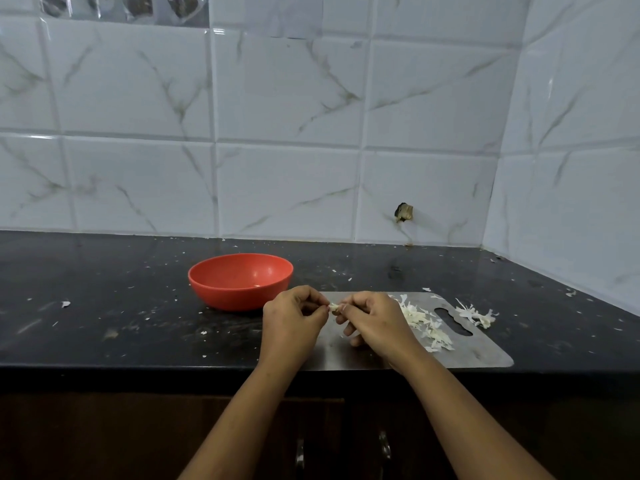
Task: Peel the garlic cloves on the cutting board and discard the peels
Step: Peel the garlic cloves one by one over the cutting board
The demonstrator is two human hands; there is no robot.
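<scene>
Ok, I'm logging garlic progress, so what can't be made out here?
Head view only.
1. clove: nearly covered by fingertips of left hand and right hand; remaining skin too small to tell.
2. bowl: near wall hides part of its inside.
3. board: hands cover its left part.
4. peels: too small to tell whether cloves lie among them.
</scene>
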